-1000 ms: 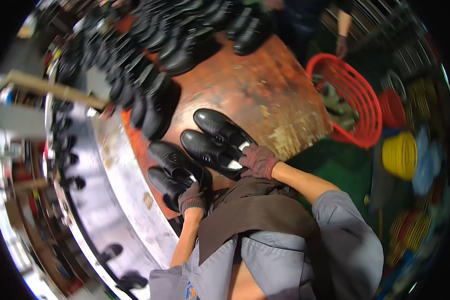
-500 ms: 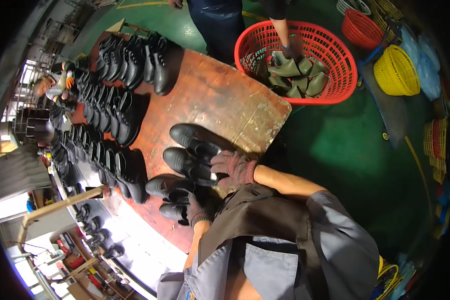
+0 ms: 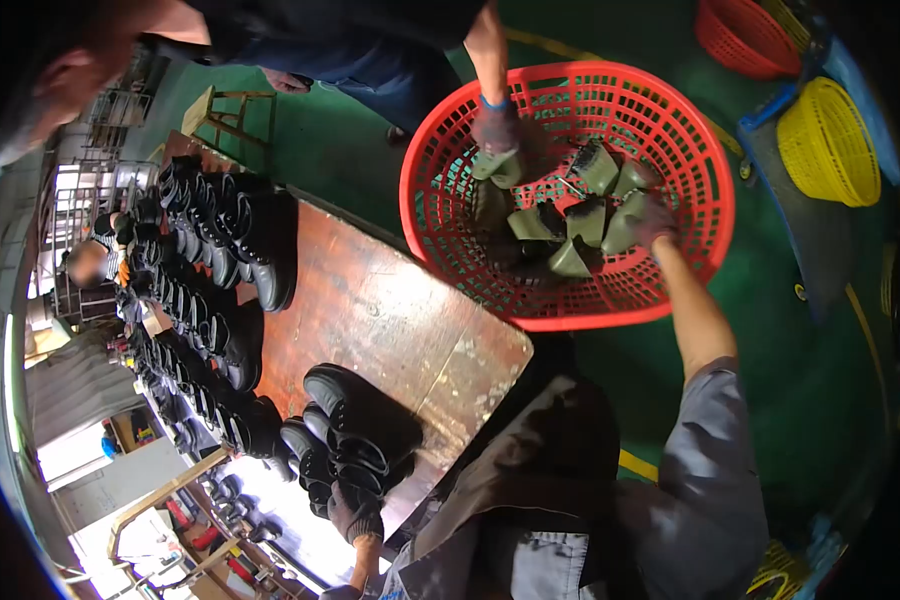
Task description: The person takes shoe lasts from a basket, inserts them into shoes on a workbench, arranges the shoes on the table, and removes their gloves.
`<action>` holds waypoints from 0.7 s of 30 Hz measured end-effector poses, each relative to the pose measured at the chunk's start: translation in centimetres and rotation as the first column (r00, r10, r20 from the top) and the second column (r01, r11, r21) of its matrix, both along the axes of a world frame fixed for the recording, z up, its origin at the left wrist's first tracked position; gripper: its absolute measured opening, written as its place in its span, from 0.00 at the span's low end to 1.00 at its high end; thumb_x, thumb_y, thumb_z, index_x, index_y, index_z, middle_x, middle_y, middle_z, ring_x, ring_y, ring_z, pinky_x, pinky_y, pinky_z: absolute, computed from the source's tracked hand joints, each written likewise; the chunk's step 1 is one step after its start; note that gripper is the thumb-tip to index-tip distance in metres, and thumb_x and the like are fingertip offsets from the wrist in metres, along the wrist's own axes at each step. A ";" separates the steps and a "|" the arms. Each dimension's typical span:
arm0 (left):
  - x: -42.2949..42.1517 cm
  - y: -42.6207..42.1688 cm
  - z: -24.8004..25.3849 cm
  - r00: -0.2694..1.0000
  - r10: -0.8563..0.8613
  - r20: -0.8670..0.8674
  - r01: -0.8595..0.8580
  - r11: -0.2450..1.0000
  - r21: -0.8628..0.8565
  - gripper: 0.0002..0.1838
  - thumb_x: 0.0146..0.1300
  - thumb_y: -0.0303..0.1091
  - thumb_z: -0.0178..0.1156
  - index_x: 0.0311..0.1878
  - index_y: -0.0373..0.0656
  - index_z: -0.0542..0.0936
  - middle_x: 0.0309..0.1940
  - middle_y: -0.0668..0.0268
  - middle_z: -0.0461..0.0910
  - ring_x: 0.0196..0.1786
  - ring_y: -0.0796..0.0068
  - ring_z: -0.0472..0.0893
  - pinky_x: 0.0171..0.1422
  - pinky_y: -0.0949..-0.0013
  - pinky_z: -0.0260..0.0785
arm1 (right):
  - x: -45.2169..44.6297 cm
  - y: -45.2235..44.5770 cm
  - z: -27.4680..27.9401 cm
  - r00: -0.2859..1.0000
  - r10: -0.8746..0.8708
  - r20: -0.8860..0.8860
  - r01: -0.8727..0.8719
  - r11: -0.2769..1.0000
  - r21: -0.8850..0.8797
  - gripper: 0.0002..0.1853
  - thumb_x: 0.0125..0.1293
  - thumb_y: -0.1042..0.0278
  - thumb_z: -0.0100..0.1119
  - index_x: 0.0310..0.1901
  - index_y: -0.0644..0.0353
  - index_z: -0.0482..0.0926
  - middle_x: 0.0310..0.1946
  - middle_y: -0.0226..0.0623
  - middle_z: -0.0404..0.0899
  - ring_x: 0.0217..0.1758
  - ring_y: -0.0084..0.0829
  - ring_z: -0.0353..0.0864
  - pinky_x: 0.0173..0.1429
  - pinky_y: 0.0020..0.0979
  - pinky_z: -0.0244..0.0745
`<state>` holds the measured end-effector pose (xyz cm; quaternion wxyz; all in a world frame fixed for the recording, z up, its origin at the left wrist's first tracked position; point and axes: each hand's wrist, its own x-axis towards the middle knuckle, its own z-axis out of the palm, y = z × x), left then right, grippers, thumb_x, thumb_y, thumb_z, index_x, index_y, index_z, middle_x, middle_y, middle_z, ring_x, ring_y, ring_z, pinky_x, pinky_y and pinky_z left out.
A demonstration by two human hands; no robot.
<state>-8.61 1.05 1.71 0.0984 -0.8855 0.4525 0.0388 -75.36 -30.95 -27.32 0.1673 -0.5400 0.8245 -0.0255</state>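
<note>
Shoes (image 3: 332, 402) diagonal, toes (image 3: 320, 380) up-left

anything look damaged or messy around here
The table looks worn: its corner nearest the red basket has pale, scuffed patches against the reddish top. Inside the basket, the green blocks lie jumbled at different angles, though that may be normal. I see no clear spill.
</note>
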 end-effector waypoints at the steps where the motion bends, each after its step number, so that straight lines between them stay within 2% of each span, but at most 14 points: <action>1: -1.4 -0.2 -0.4 0.996 -0.068 -0.058 0.062 0.992 -0.110 0.31 0.60 0.42 0.65 0.66 0.42 0.75 0.55 0.42 0.80 0.58 0.39 0.79 0.65 0.48 0.72 | -2.5 -0.8 -2.6 0.999 -0.024 0.034 0.024 1.000 0.008 0.37 0.55 0.45 0.71 0.62 0.59 0.76 0.57 0.54 0.81 0.63 0.56 0.79 0.68 0.52 0.74; 2: -3.4 -1.8 -1.2 0.993 -0.077 -0.089 0.067 0.992 -0.105 0.35 0.58 0.41 0.68 0.69 0.42 0.74 0.58 0.43 0.78 0.60 0.40 0.77 0.68 0.50 0.70 | -3.9 -2.0 -2.4 0.986 -0.082 0.145 0.067 0.992 0.106 0.41 0.54 0.47 0.71 0.67 0.59 0.72 0.62 0.54 0.78 0.69 0.54 0.74 0.72 0.49 0.70; 3: -4.4 -2.4 -1.8 0.971 -0.177 -0.163 0.159 0.981 -0.115 0.36 0.57 0.45 0.69 0.70 0.47 0.74 0.61 0.41 0.76 0.63 0.38 0.76 0.70 0.47 0.68 | -5.0 -3.3 -2.1 0.958 -0.147 0.246 0.096 0.974 0.206 0.45 0.54 0.49 0.71 0.72 0.59 0.68 0.67 0.53 0.75 0.75 0.51 0.69 0.77 0.46 0.66; 5: -10.7 -6.5 -2.6 0.998 -0.065 0.002 0.065 0.998 0.027 0.35 0.58 0.48 0.69 0.70 0.53 0.75 0.64 0.39 0.74 0.66 0.35 0.74 0.73 0.45 0.66 | -6.8 -2.0 -11.0 0.998 0.008 0.056 -0.006 0.999 -0.041 0.44 0.52 0.48 0.73 0.70 0.59 0.72 0.63 0.54 0.78 0.68 0.53 0.76 0.71 0.47 0.72; 6: -10.7 -7.1 -3.5 0.998 0.004 -0.057 -0.004 1.000 -0.006 0.34 0.57 0.52 0.70 0.69 0.58 0.76 0.65 0.36 0.73 0.68 0.32 0.72 0.74 0.43 0.65 | -6.7 -2.1 -12.3 0.985 0.038 0.169 -0.029 0.998 -0.055 0.44 0.51 0.48 0.74 0.69 0.59 0.73 0.62 0.54 0.79 0.66 0.53 0.78 0.69 0.46 0.74; 7: -9.7 -6.9 -4.3 0.998 0.013 -0.067 -0.010 0.999 0.033 0.31 0.58 0.53 0.69 0.65 0.57 0.79 0.64 0.37 0.74 0.66 0.33 0.74 0.73 0.44 0.66 | -6.5 -2.2 -13.5 0.957 0.065 0.282 -0.048 0.997 -0.068 0.45 0.51 0.47 0.75 0.69 0.59 0.73 0.61 0.54 0.80 0.64 0.54 0.79 0.68 0.46 0.75; 8: -8.7 -6.5 -5.0 0.997 0.021 -0.077 -0.016 0.997 0.072 0.28 0.58 0.54 0.69 0.61 0.55 0.82 0.63 0.38 0.75 0.65 0.34 0.75 0.72 0.44 0.68 | -5.6 -2.9 -12.7 0.813 0.033 0.581 -0.067 0.997 0.038 0.45 0.50 0.47 0.75 0.70 0.59 0.73 0.62 0.54 0.80 0.64 0.54 0.79 0.68 0.45 0.75; 9: -8.9 -7.2 -4.4 0.989 0.079 -0.125 -0.066 0.992 0.107 0.26 0.59 0.55 0.69 0.58 0.55 0.84 0.62 0.39 0.76 0.64 0.35 0.76 0.71 0.44 0.69 | -5.6 -3.9 -15.9 0.861 0.218 0.459 -0.341 0.918 0.203 0.48 0.49 0.43 0.76 0.71 0.57 0.73 0.64 0.53 0.78 0.65 0.53 0.79 0.69 0.44 0.74; 10: -8.5 -6.9 -4.6 0.995 0.041 -0.090 -0.032 0.994 0.103 0.25 0.59 0.56 0.69 0.55 0.55 0.86 0.59 0.41 0.77 0.61 0.36 0.77 0.67 0.45 0.71 | -2.0 -5.7 -10.0 0.894 0.421 0.155 -0.447 0.805 0.390 0.53 0.48 0.33 0.74 0.74 0.53 0.70 0.67 0.53 0.76 0.69 0.52 0.77 0.71 0.46 0.72; 11: -8.1 -6.6 -4.7 0.999 0.004 -0.052 0.001 0.995 0.099 0.24 0.58 0.58 0.69 0.53 0.55 0.87 0.55 0.42 0.78 0.58 0.38 0.78 0.64 0.45 0.73 | -1.1 -5.2 -10.2 0.840 0.543 0.007 -0.495 0.759 0.423 0.57 0.47 0.23 0.69 0.76 0.50 0.68 0.68 0.51 0.76 0.71 0.49 0.76 0.72 0.49 0.72; 12: -7.9 -6.2 -4.9 0.999 -0.033 -0.014 0.034 0.995 0.097 0.23 0.58 0.59 0.69 0.50 0.55 0.88 0.52 0.44 0.80 0.55 0.39 0.79 0.60 0.45 0.75 | -0.6 -5.5 -9.7 0.816 0.578 0.010 -0.526 0.735 0.428 0.59 0.49 0.20 0.66 0.78 0.49 0.64 0.70 0.49 0.75 0.73 0.48 0.74 0.75 0.50 0.69; 14: -8.3 -7.1 -4.3 0.999 -0.031 0.009 0.030 0.996 0.079 0.23 0.58 0.61 0.69 0.46 0.55 0.89 0.49 0.47 0.80 0.52 0.42 0.80 0.55 0.46 0.76 | -0.2 -6.7 -8.9 0.809 0.587 0.034 -0.517 0.682 0.518 0.59 0.49 0.21 0.67 0.78 0.50 0.64 0.71 0.48 0.73 0.75 0.47 0.71 0.76 0.49 0.67; 16: -8.5 -7.5 -3.5 0.998 -0.008 -0.066 0.013 0.997 0.078 0.22 0.58 0.62 0.68 0.42 0.55 0.89 0.47 0.51 0.79 0.50 0.46 0.81 0.53 0.47 0.76 | 0.5 -7.2 -7.3 0.829 0.558 0.026 -0.446 0.634 0.632 0.59 0.48 0.22 0.68 0.78 0.50 0.64 0.73 0.47 0.71 0.77 0.46 0.68 0.77 0.49 0.66; 21: -6.8 -6.2 -4.5 0.987 -0.159 0.010 0.157 0.982 0.105 0.19 0.60 0.60 0.68 0.38 0.56 0.89 0.41 0.59 0.81 0.44 0.53 0.81 0.47 0.51 0.75 | 4.1 -3.9 0.2 0.898 0.438 -0.040 -0.215 0.516 0.829 0.58 0.48 0.25 0.70 0.77 0.50 0.64 0.76 0.44 0.65 0.81 0.44 0.61 0.80 0.47 0.62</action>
